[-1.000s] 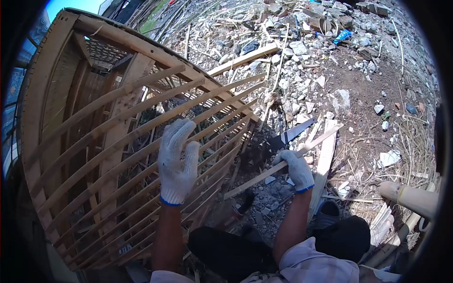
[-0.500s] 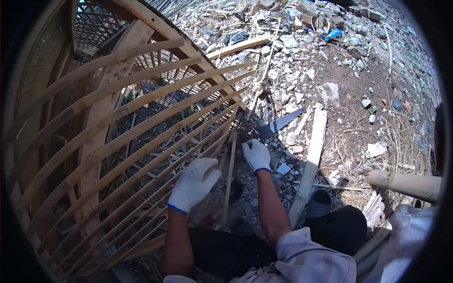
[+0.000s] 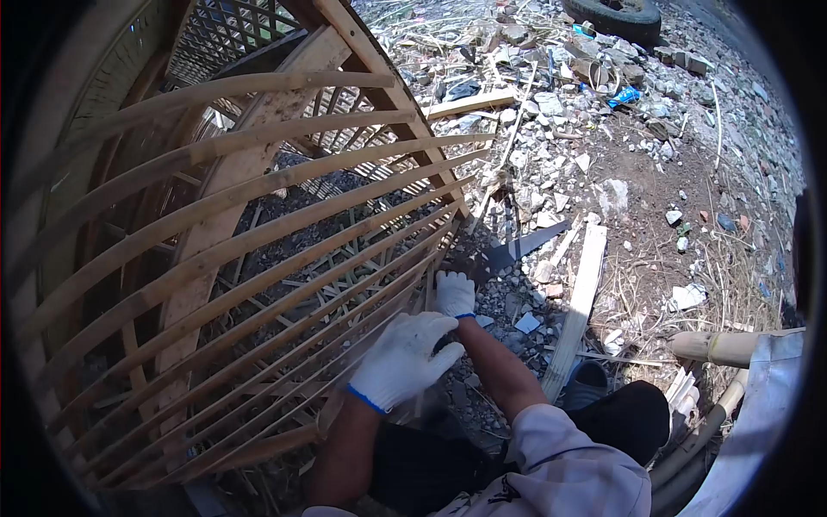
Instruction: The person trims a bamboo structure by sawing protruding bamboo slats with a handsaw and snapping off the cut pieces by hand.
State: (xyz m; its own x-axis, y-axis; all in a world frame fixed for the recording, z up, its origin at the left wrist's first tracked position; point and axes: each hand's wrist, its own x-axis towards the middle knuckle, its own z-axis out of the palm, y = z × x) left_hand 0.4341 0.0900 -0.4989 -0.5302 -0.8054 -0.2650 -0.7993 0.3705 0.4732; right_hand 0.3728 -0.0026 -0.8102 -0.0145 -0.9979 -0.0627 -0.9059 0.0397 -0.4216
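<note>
A frame of curved bamboo slats (image 3: 284,242) fanned over a wooden board fills the left side. My left hand (image 3: 403,359), in a white glove with a blue cuff, is beside the slats' lower right edge, thumb apart from the fingers, nothing seen in it. Just beyond it my right hand (image 3: 455,294), gloved too, is at the slats' converging end, fingers bent; what it holds, if anything, is hidden. A handsaw (image 3: 523,247) lies on the rubble just past my right hand.
A pale plank (image 3: 577,302) lies right of my right arm, near a grey shoe (image 3: 587,379). Bamboo poles (image 3: 728,346) are at the lower right. Stones and a tyre (image 3: 616,17) lie farther back.
My left hand has moved right and down, nearer my right hand. My right hand has shifted slightly down and left. The view has turned, so the frame and saw appear farther right.
</note>
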